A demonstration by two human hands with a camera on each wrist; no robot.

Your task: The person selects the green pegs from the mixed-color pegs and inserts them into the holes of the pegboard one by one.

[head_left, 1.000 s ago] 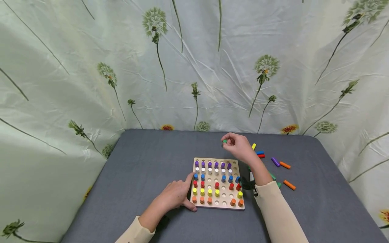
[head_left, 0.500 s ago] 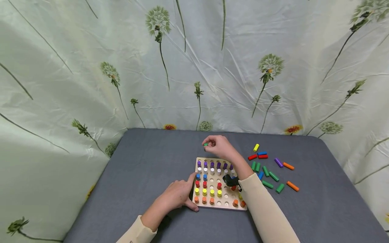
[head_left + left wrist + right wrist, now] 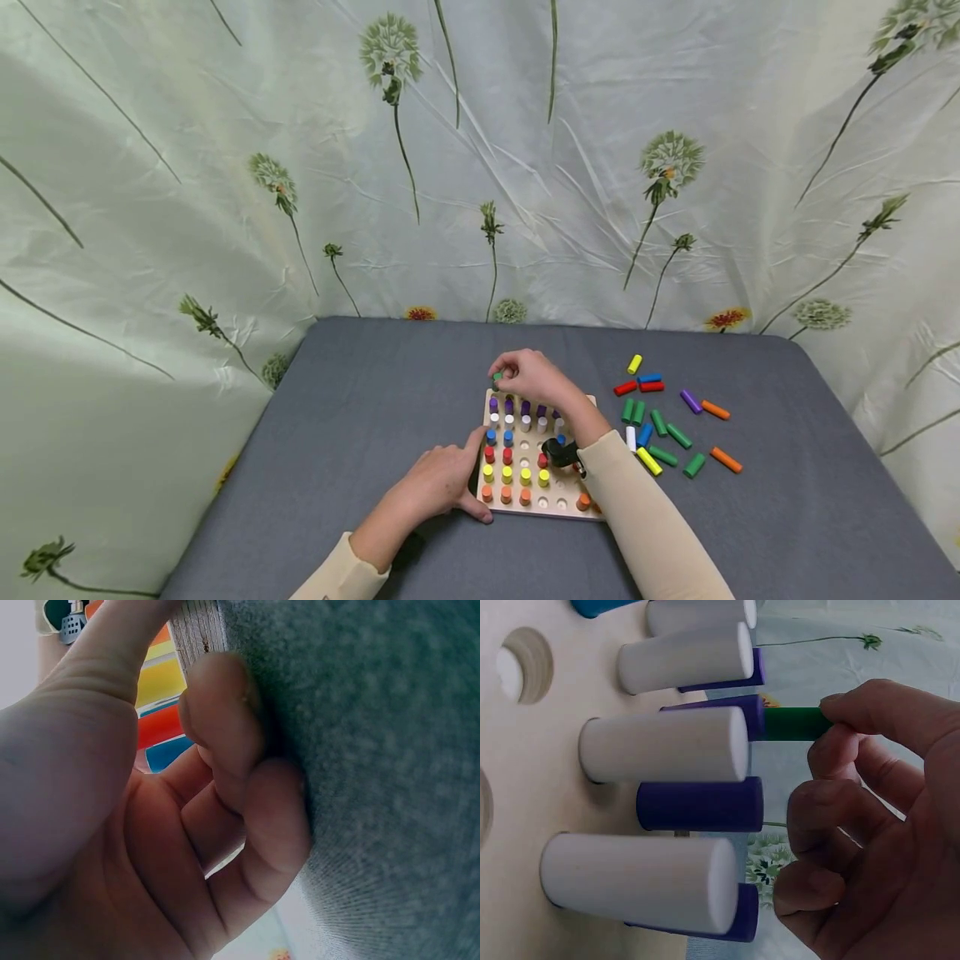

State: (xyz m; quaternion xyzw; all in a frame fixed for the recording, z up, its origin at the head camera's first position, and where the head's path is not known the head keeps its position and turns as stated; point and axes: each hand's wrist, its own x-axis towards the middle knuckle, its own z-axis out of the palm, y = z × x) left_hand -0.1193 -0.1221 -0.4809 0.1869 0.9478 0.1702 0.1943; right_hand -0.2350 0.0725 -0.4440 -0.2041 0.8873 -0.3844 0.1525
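A wooden pegboard (image 3: 552,492) stands on the grey table, with upright pegs in rows of purple, white, blue, red, yellow and orange. My left hand (image 3: 442,479) grips its near left corner, thumb at the front edge and fingers along the left side. In the left wrist view those fingers curl beside the board's edge (image 3: 196,634). Above the back left corner, my right hand (image 3: 531,375) pinches a green peg (image 3: 793,724) between thumb and index finger. In the right wrist view the peg's far end passes behind a purple peg (image 3: 751,718), so its tip is hidden.
Loose pegs lie right of the board: several green pegs (image 3: 658,423), orange pegs (image 3: 716,410), red pegs (image 3: 626,387), blue, yellow, one purple peg (image 3: 691,401) and one white. My right forearm (image 3: 645,508) covers the board's right part. A floral curtain (image 3: 450,167) hangs behind the table.
My right hand has carried the green peg leftward from the board's back right to its back left corner, and lowered it. The left hand keeps its hold on the board.
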